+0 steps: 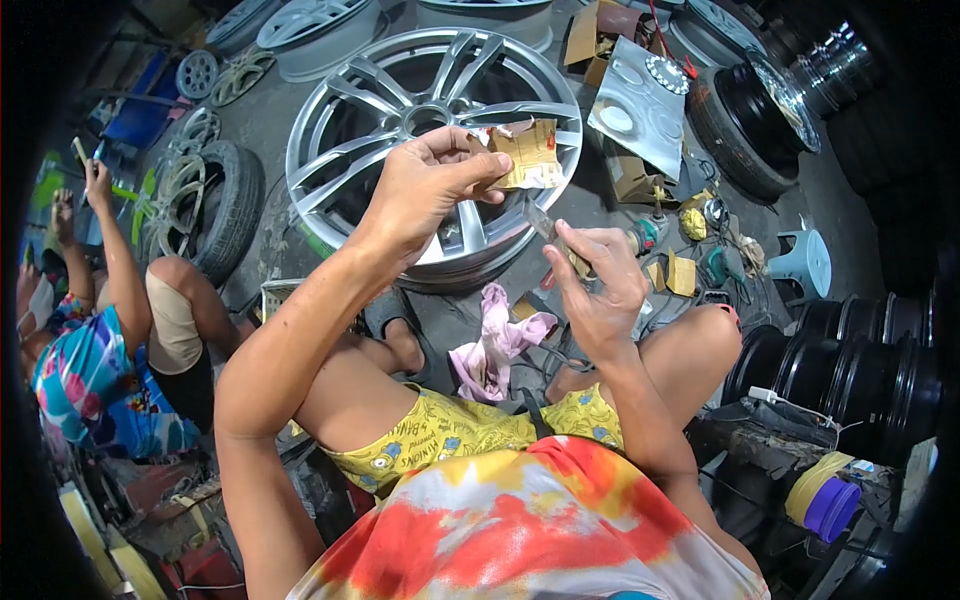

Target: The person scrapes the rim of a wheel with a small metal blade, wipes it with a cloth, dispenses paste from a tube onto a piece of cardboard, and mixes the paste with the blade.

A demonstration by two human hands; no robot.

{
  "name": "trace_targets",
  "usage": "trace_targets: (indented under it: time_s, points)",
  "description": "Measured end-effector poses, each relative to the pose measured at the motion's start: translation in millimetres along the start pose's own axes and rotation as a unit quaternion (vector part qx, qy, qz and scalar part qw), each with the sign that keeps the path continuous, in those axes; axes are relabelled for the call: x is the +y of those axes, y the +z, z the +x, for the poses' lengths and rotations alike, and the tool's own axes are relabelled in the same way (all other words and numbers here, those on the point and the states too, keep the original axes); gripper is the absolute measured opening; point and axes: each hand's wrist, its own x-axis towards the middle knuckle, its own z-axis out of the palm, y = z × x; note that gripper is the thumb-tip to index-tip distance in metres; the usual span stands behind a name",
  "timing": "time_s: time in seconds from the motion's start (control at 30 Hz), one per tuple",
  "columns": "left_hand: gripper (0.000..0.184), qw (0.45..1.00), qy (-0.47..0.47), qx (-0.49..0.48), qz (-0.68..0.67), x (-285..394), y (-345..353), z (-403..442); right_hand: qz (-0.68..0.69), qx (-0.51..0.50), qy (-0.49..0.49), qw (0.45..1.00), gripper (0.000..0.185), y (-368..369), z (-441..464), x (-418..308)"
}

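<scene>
My left hand (425, 190) pinches a torn, brown-gold piece of cardboard (535, 160) between thumb and fingers, raised over the wheel. In my right hand (605, 285) is a flat-bladed scraper (540, 218), its blade pointing up toward the cardboard, slightly apart from it. Most of the scraper's handle is hidden by my fingers. Beneath both hands a large silver alloy wheel (472, 228) lies face up, its spokes partly covered by my left hand and forearm.
A pink cloth (497, 340) lies between my legs. To the right are a green power tool (650, 232), a silver sheet (640, 100) and a light blue stool (803, 262). Black rims (835, 380) stand beyond my knee. Another person (95, 360) sits at left beside a tire (238, 205).
</scene>
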Motion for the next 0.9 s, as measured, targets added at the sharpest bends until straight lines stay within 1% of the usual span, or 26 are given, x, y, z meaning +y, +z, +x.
trace_targets:
  time_s: [0.03, 0.1, 0.13, 0.2, 0.23, 0.27, 0.33, 0.37, 0.4, 0.47, 0.53, 0.6, 0.7, 0.77, 0.9]
  points:
    - [0.012, 1.0, 0.0, 0.002, 0.0, -1, -4, 1, 0.002, -0.001, 0.0, 1.0, 0.032, -1, -1, 3]
    - [0.015, 0.997, 0.012, -0.019, 0.076, -6, -11, 3, -0.019, 0.011, -0.008, 1.0, 0.026, -7, -5, 15]
    - [0.015, 0.997, 0.011, -0.017, 0.075, -6, -14, 2, -0.018, 0.009, -0.008, 1.0, 0.026, -11, -6, 21]
    - [0.019, 0.99, -0.004, -0.035, 0.136, -9, -18, 2, 0.128, 0.043, 0.129, 0.982, 0.02, -17, -8, 31]
    - [0.021, 0.986, -0.005, -0.052, 0.159, -8, -19, 1, 0.184, 0.065, 0.148, 0.969, 0.017, -19, -5, 29]
    - [0.021, 0.986, -0.007, -0.054, 0.158, -7, -19, 0, 0.183, 0.066, 0.15, 0.969, 0.017, -22, -2, 27]
    - [0.02, 0.976, -0.047, -0.077, 0.198, -3, -16, -1, 0.174, 0.025, 0.12, 0.977, 0.017, -28, 2, 24]
    - [0.02, 0.976, -0.052, -0.086, 0.194, -6, -15, -1, 0.157, 0.018, 0.08, 0.984, 0.018, -27, 4, 23]
    - [0.02, 0.976, -0.053, -0.086, 0.194, -7, -14, 0, 0.158, 0.018, 0.081, 0.984, 0.018, -27, 6, 20]
    - [0.021, 0.971, -0.065, -0.118, 0.197, -7, -13, 1, 0.086, -0.016, 0.05, 0.995, 0.021, -28, 7, 16]
    - [0.022, 0.971, -0.067, -0.126, 0.193, -8, -14, 1, 0.078, -0.011, 0.039, 0.996, 0.022, -26, 8, 18]
    - [0.021, 0.963, -0.076, -0.133, 0.223, -6, -13, 1, 0.07, -0.004, 0.028, 0.997, 0.023, -26, 8, 19]
    - [0.021, 0.963, -0.08, -0.118, 0.227, 0, -10, -3, 0.076, -0.005, 0.034, 0.997, 0.023, -31, 9, 17]
    - [0.021, 0.968, -0.08, -0.109, 0.211, 0, -11, -2, 0.038, -0.019, -0.017, 0.999, 0.023, -34, 11, 14]
    - [0.021, 0.976, -0.063, -0.094, 0.185, -1, -19, 3, 0.058, -0.035, 0.002, 0.998, 0.023, -33, 9, 5]
